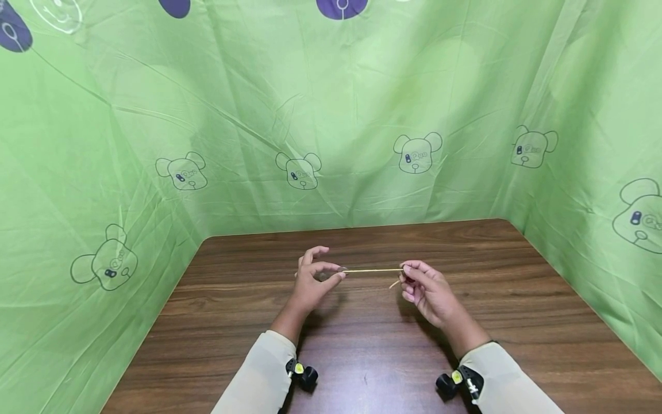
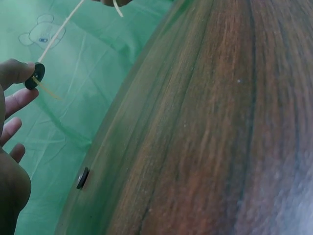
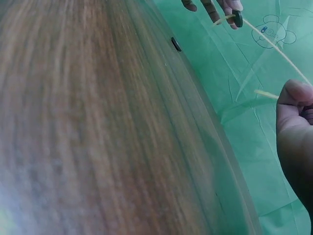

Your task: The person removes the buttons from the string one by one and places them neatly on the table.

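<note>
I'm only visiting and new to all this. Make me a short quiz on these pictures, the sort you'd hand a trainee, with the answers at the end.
1. Multiple choice. What does the left hand pinch?
A) a spoon
B) a dark disc with string through it
C) a pencil
2. True or false? Between the left hand and the right hand, the string hangs in a deep, slack loop.
3. Fill the gap. In the left wrist view, another disc lies on the ____.

Key:
1. B
2. False; it runs straight between the two hands.
3. table
</note>
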Motion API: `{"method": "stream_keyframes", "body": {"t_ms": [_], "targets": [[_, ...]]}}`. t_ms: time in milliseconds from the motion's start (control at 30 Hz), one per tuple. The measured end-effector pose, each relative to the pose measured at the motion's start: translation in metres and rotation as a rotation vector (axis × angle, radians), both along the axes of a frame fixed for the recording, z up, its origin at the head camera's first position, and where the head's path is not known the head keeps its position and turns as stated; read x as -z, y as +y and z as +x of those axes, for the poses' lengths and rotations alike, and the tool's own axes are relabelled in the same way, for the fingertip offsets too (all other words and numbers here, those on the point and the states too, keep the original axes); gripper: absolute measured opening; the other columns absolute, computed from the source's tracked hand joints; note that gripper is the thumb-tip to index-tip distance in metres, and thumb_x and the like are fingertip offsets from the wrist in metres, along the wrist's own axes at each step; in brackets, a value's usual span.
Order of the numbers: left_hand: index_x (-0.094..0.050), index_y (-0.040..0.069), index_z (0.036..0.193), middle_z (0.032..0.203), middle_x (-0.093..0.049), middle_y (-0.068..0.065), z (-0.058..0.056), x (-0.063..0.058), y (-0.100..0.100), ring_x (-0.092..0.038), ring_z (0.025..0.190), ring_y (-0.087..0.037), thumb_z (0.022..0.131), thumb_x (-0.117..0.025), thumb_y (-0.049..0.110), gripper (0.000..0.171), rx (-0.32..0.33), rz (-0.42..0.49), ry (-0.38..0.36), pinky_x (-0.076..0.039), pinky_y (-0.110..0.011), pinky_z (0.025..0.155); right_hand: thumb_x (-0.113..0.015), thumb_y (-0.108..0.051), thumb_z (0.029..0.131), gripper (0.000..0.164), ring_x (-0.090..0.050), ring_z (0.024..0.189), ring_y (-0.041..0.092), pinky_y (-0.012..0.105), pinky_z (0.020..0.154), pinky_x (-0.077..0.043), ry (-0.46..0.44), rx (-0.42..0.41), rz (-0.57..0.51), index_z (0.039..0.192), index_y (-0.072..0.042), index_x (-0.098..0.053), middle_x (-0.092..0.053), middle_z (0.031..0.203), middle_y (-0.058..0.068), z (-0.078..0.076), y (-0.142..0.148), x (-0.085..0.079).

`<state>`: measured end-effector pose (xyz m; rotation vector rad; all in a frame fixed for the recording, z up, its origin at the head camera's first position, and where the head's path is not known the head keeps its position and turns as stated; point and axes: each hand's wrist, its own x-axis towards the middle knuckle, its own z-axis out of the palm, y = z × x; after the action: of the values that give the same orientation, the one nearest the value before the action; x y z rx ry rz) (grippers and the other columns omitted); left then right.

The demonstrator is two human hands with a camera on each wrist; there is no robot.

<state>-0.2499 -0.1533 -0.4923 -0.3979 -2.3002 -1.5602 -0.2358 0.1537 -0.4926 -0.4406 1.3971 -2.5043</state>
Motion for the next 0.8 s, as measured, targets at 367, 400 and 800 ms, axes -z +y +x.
{"method": "stream_keyframes", "body": {"t_ms": [367, 400, 800], "targets": [[-0.087, 0.014, 0.093, 0.148, -0.06, -0.01, -0.0029, 0.0032, -0.0049, -0.043, 0.143, -0.039, 0.085, -0.093, 0.021, 0.012, -0.05, -0.013, -0.009, -0.021, -0.064, 0.113, -0.053, -0.007, 0.113, 0.027, -0.048, 0.069, 0.006, 0.017, 0.059, -0.043, -0.045, 0.128, 0.047, 0.103, -0.02, -0.075, -0.067, 0.087, -0.006, -0.0012, 0.0048, -0.0033], [-0.087, 0.014, 0.092, 0.148, -0.06, -0.01, -0.0035, 0.0038, -0.0053, -0.043, 0.143, -0.04, 0.085, -0.093, 0.021, 0.012, -0.052, -0.015, -0.006, -0.021, -0.065, 0.112, -0.053, -0.008, 0.114, 0.027, -0.047, 0.068, 0.006, 0.017, 0.058, -0.042, -0.049, 0.139, 0.045, 0.103, -0.019, -0.075, -0.067, 0.087, -0.005, -0.0015, 0.0051, -0.0036], [-0.086, 0.015, 0.091, 0.147, -0.062, -0.006, -0.0069, 0.0081, -0.0068, -0.045, 0.142, -0.036, 0.084, -0.093, 0.024, 0.013, -0.083, -0.048, -0.032, -0.025, -0.066, 0.113, -0.063, -0.006, 0.109, 0.015, -0.046, 0.064, 0.006, 0.017, 0.054, -0.04, -0.109, 0.284, 0.035, 0.101, -0.015, -0.071, -0.065, 0.08, -0.007, -0.0033, 0.0057, -0.0045]]}}
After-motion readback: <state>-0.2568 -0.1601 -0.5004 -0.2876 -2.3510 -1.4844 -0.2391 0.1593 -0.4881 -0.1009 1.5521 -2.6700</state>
